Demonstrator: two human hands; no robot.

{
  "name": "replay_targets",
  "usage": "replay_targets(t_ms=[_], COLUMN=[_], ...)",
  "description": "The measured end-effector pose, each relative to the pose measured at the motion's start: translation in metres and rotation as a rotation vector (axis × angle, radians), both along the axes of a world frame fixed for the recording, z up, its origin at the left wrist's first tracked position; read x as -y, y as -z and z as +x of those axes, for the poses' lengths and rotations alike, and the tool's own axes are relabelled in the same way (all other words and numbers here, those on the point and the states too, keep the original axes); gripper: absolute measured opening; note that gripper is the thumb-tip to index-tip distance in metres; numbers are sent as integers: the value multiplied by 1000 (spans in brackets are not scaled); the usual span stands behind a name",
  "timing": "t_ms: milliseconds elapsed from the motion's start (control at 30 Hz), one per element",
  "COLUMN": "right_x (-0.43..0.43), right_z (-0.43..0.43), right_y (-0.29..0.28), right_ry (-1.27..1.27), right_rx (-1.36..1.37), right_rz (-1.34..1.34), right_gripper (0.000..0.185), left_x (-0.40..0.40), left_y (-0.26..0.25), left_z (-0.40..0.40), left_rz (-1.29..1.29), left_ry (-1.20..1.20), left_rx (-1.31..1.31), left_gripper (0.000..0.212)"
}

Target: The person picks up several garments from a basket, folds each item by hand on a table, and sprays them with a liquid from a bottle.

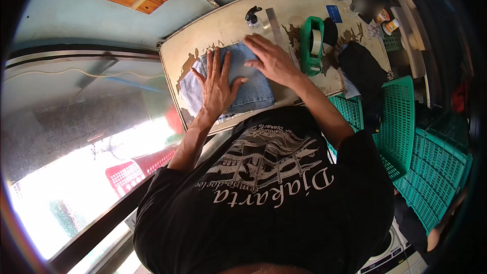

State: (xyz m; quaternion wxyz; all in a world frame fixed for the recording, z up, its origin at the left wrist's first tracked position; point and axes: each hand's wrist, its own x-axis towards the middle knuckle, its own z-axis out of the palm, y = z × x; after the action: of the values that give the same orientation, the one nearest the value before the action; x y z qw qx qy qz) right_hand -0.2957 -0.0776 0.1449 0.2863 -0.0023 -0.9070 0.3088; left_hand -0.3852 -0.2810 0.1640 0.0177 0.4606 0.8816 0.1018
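A folded piece of blue denim (249,93) lies flat on the worn, cream-coloured tabletop (295,2) before me. My left hand (218,82) rests on the denim's left half, palm down with fingers spread. Across its far right edge lies my right hand (272,59), fingers stretched out, the thumb apart and pointing inward. Neither hand grips anything. From under the denim's left side sticks out a pale, light-coloured cloth (191,91). Just beyond the hands stand a clear spray bottle with a black head (255,21) and a flat ruler-like strip (273,24).
A green tape dispenser (312,45) stands right of my right hand, with a blue card (334,14) beyond it. Dark cloth (359,64) hangs at the table's right end. Green plastic baskets (397,121) stand at the right. Glass (83,95) borders the left side.
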Motion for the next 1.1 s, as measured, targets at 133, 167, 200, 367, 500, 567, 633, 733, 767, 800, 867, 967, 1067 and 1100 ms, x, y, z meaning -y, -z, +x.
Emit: replay_targets(t_ms=[133, 167, 200, 367, 500, 567, 633, 733, 767, 800, 867, 967, 1067, 1100], right_x=[5, 6, 5, -9, 13, 23, 24, 24, 23, 21, 15, -9, -33, -43], right_z=[-1, 0, 2, 53, 87, 94, 94, 92, 89, 88, 88, 80, 35, 17], right_y=[53, 54, 54, 8, -10, -5, -2, 17, 24, 31, 42, 45, 52, 46], right_ry=[-36, -40, -40, 94, -59, -98, -107, -70, -84, -88, -118, -272, 113, 196], right_rx=[183, 116, 50, 484, 916, 829, 788, 849, 883, 912, 918, 859, 525, 445], right_rz=[44, -8, -61, -356, -626, -659, -756, -935, -863, -787, -759, -710, -643, -546], right_gripper=[58, 57, 56, 48, 41, 36, 35, 30, 29, 28, 31, 40, 44, 50], left_x=[-3, -2, -2, 3, -1, -2, -4, -3, -2, -5, -6, -2, 2, 0], left_y=[4, 5, 6, 6, 6, 6, 4, 7, 9, 8, 6, 10, 12, 13], left_z=[0, 1, 1, 3, 2, 2, 4, 4, 5, 6, 9, 5, 6, 5], left_rz=[9, 6, 16, 5, 19, 26, 19, 18, 25, 31, -18, -6, 8, 22], left_ry=[-16, -24, -31, -65, -52, -52, -67, -83, -86, -84, -78, -88, -91, -89], left_rx=[14, 16, 9, 18, 4, -4, -5, -3, -1, 0, 19, 24, 12, 12], left_gripper=[78, 78, 78, 77, 76, 76, 75, 75, 77, 77, 80, 81, 81, 81])
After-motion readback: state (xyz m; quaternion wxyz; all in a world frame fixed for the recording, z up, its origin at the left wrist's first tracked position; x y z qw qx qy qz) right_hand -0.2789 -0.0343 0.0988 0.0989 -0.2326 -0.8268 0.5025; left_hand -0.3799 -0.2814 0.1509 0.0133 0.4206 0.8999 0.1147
